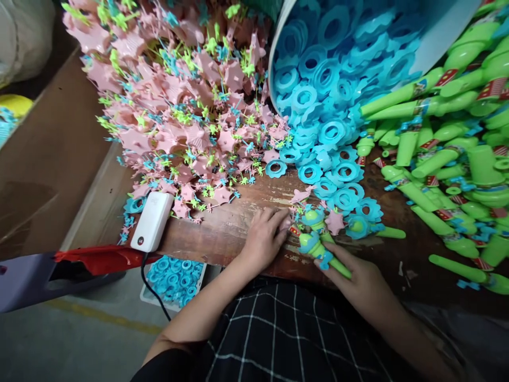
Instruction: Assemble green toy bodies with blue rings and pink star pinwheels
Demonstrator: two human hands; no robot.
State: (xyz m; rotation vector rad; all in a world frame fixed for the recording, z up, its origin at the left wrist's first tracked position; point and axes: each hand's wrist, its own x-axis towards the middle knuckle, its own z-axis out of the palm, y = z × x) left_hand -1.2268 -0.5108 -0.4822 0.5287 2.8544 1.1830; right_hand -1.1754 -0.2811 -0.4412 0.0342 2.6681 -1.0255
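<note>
My right hand is closed round a green plastic toy stick fitted with a wavy blue collar, its head tilted toward my left hand. My left hand has its fingers bent together at a small pink plastic piece, close to the stick's red-patterned end. Just beyond them, a second green stick lies on the wooden table. A pink star-shaped piece rests beside it. Farther right lies another green stick with a blue ring around it.
Pink parts with small green and blue figures form a large heap. Blue rings spill from a tipped white tub. Green sticks are piled at right. A white power bank with a cable stands left, above a lower crate of blue rings.
</note>
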